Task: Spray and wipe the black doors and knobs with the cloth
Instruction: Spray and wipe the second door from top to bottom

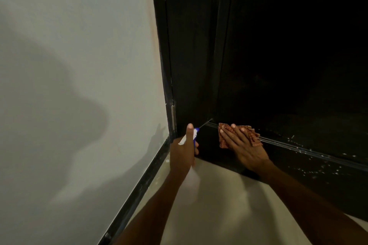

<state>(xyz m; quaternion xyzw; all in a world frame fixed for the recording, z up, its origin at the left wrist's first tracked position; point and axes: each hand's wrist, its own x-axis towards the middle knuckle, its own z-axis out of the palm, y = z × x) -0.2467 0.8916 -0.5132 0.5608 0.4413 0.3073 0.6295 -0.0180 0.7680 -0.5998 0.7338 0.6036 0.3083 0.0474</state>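
The door [278, 65] is low by the floor here, the right hand [244, 144] presses the cloth [224, 141] flat on it, the left hand [182, 150] grips the spray [195, 135], so rub along the wet drops.

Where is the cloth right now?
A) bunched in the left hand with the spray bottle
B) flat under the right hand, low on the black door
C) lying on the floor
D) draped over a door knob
B: the right hand presses the cloth with straight fingers against the lower part of the black door, while the left hand grips only the spray bottle.
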